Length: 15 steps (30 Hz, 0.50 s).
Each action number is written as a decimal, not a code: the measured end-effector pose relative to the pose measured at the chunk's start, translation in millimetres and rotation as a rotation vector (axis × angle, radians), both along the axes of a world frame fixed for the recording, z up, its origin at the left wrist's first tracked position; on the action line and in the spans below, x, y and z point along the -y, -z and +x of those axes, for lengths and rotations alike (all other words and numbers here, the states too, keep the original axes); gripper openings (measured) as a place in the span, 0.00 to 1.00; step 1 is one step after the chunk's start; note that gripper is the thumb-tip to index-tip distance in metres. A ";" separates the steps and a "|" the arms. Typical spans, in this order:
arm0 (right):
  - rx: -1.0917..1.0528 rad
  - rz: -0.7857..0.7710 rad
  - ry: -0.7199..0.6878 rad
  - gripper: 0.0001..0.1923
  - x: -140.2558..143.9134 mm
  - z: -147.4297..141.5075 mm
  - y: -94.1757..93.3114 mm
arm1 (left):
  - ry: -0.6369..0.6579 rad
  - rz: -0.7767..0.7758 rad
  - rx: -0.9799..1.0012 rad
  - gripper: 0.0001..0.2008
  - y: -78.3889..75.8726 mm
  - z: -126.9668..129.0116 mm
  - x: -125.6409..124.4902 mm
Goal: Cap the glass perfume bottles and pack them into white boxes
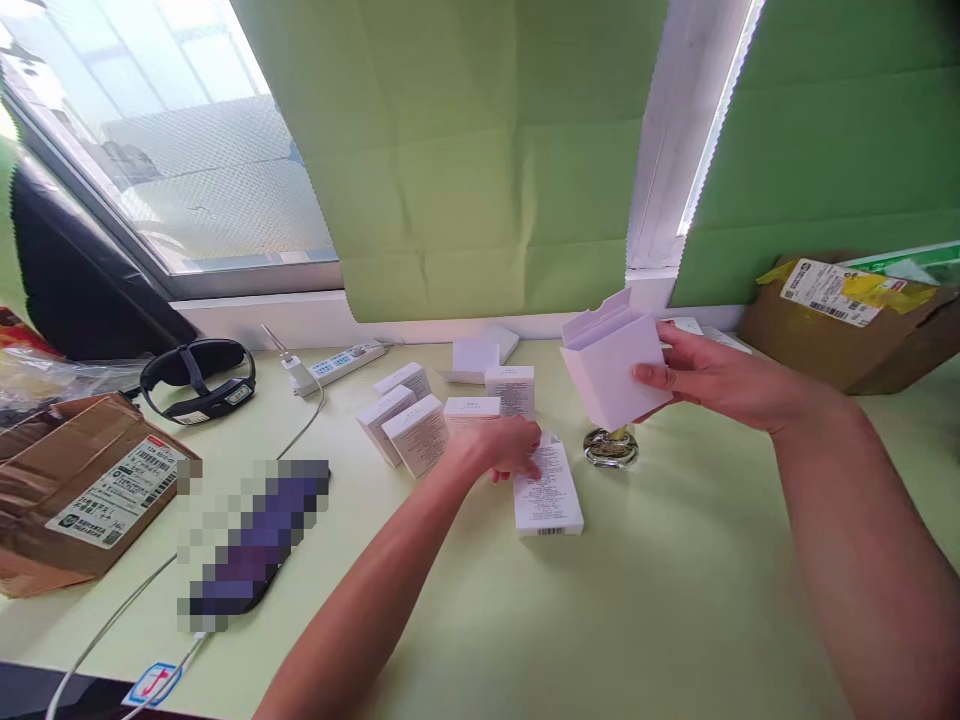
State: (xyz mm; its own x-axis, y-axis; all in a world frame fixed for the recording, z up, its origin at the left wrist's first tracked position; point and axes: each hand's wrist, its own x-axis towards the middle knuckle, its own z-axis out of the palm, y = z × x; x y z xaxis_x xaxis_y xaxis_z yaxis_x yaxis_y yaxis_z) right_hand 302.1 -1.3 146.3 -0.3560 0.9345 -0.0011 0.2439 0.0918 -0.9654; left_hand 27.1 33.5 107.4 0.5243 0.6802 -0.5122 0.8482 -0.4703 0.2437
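Observation:
My right hand (697,375) grips an open white carton (615,370) from its right side, thumb on the front face. The carton is tilted above the table, with its top flaps raised. Below it is a shiny clear glass bottle (611,448), partly covered by the carton. My left hand (516,445) has its fingers curled at the top left end of a printed white box (550,500) lying flat. Several upright printed white boxes (418,437) stand just beyond and to the left of this hand.
At the left are a brown cardboard box (97,500), a black head strap device (202,390) and a blurred-out phone (259,545) on a cable. A power strip (349,362) lies by the window. Another cardboard box (832,340) stands at the back right.

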 end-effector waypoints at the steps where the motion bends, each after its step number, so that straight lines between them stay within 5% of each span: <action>1: 0.034 -0.002 -0.040 0.33 2.3 -0.6 -1.9 | 0.011 0.034 0.009 0.09 0.4 2.0 1.4; 5: 0.086 0.017 -0.182 0.35 7.8 -7.1 -7.4 | 0.038 0.240 0.138 0.05 -13.0 -2.2 22.6; 8: 0.109 0.019 -0.252 0.35 11.0 -11.8 -10.4 | 0.112 0.537 0.378 0.07 -13.4 -12.1 47.1; 11: 0.161 -0.010 -0.323 0.36 14.6 -13.3 -12.3 | 0.076 0.744 0.641 0.09 7.9 -20.7 62.7; 15: 0.229 -0.051 -0.443 0.35 16.2 -14.2 -12.4 | 0.010 0.712 0.918 0.08 44.9 -27.3 61.3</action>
